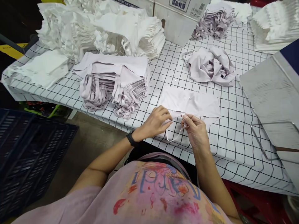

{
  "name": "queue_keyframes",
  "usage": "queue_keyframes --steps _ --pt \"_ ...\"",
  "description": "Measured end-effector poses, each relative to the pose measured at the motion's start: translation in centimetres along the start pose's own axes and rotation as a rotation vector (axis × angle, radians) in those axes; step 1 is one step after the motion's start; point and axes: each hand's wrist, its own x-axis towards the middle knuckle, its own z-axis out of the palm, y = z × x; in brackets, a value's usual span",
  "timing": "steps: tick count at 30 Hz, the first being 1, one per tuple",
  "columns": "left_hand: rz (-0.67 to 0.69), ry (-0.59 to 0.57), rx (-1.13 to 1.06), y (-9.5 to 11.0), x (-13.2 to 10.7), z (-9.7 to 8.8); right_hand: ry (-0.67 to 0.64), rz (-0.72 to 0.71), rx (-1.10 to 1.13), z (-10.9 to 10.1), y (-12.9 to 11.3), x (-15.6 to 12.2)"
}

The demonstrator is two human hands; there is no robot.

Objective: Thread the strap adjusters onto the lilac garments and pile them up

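A pale lilac garment (190, 102) lies flat on the checked table cover (233, 137) just in front of me. Its thin strap (175, 136) loops down off the near edge. My left hand (155, 122), with a black watch at the wrist, pinches the garment's near edge, fingers closed. My right hand (196, 129) pinches the strap's upper end between thumb and fingers. The two hands are a hand's width apart.
A folded stack of lilac garments (116, 84) sits to the left, a crumpled lilac heap (211, 65) behind, white stacks (100, 28) and cardboard boxes (179, 18) at the back. A grey board with wire frame (273, 102) stands right. Dark blue crates (28, 155) are on the floor left.
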Motion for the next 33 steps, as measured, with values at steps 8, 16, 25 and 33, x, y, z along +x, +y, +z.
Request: queue_keyframes --steps 8,16,25,33 --pt "0.054 -0.170 0.215 -1.6 6.2 0.8 0.016 0.004 -0.048 -0.5 0.3 0.8" --pt "0.021 -0.103 0.111 -3.8 7.8 1.4 0.037 0.096 -0.050 -0.3 0.3 2.0" --pt "0.099 -0.029 0.015 -4.7 8.0 2.0 0.043 0.141 -0.120 0.5 -0.3 3.3" --pt "0.252 0.058 0.101 -5.0 7.7 2.6 0.028 0.159 -0.107 0.8 -0.4 3.9"
